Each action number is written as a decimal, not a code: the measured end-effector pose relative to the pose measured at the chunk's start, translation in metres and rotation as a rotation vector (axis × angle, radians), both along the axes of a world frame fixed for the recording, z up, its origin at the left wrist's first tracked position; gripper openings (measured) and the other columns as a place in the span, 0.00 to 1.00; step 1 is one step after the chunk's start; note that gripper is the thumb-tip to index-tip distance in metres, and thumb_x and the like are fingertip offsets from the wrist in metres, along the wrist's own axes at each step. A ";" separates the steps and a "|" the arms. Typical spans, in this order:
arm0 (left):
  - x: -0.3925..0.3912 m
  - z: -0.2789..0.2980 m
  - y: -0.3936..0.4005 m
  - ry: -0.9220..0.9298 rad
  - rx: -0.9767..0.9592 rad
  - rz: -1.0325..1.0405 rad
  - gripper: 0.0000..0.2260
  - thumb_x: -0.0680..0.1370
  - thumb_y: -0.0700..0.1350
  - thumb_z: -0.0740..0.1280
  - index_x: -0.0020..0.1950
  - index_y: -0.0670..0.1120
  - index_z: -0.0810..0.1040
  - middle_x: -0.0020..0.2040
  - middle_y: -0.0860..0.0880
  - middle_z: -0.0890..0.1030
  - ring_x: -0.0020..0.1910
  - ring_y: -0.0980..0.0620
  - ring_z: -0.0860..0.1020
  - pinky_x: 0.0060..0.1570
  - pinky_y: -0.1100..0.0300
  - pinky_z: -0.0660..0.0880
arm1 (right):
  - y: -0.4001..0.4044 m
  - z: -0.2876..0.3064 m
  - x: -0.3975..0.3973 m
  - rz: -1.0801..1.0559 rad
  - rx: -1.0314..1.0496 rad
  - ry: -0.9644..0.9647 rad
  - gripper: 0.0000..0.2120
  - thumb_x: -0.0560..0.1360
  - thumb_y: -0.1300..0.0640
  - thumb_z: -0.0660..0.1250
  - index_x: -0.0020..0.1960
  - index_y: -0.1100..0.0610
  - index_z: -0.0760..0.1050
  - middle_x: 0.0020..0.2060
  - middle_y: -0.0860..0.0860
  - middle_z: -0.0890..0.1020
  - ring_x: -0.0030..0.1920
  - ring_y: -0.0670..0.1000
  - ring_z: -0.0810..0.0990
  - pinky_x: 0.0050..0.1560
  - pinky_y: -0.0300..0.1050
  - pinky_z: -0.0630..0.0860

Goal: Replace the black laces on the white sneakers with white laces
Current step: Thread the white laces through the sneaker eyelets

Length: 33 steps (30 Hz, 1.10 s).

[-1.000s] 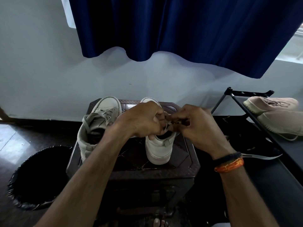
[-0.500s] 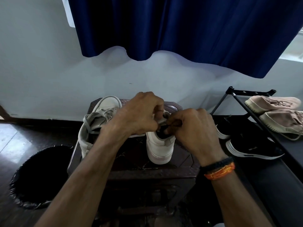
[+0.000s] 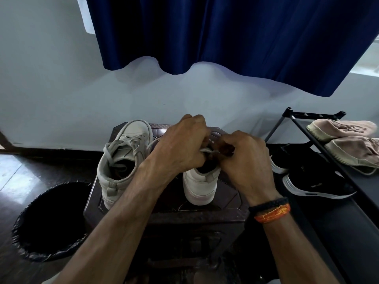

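In the head view, both hands have risen slightly over the right sneaker (image 3: 200, 186) on the desk (image 3: 229, 210). The left hand (image 3: 180, 148) pinches a white lace (image 3: 206, 150); the right hand (image 3: 244, 160), just beside it, has its fingers curled at the same lace end, apparently threading the top eyelets. The left sneaker (image 3: 125, 158), beyond the left hand, is already laced white.

From where I stand, no lettering, brand, label or number can be read on anything here.

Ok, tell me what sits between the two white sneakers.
In the head view, the left forearm crosses between the left sneaker and right sneaker, above the dark stool top.
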<state>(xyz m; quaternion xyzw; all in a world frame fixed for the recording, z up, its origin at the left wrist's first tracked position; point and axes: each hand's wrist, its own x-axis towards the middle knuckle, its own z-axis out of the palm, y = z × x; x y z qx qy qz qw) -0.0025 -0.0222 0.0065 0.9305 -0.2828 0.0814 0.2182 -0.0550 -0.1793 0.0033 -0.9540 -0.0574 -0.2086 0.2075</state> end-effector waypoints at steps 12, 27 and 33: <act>0.007 -0.008 0.005 0.043 -0.241 -0.025 0.08 0.65 0.47 0.65 0.37 0.44 0.79 0.42 0.51 0.81 0.41 0.49 0.80 0.41 0.49 0.78 | 0.002 -0.010 0.008 0.029 -0.088 -0.057 0.04 0.70 0.62 0.75 0.44 0.56 0.84 0.52 0.49 0.80 0.38 0.50 0.78 0.33 0.34 0.62; 0.009 -0.008 0.010 0.069 -0.334 -0.046 0.03 0.68 0.41 0.74 0.39 0.43 0.82 0.49 0.51 0.81 0.47 0.53 0.81 0.45 0.56 0.79 | 0.009 -0.021 0.025 0.003 -0.208 -0.149 0.15 0.69 0.57 0.76 0.55 0.55 0.80 0.51 0.52 0.78 0.48 0.55 0.79 0.35 0.42 0.68; 0.009 -0.005 0.015 0.110 -0.319 -0.031 0.07 0.65 0.43 0.77 0.39 0.45 0.82 0.46 0.50 0.82 0.46 0.53 0.80 0.47 0.54 0.78 | 0.009 -0.028 0.025 0.071 -0.239 -0.275 0.10 0.69 0.59 0.77 0.49 0.56 0.80 0.45 0.50 0.80 0.43 0.53 0.80 0.31 0.43 0.74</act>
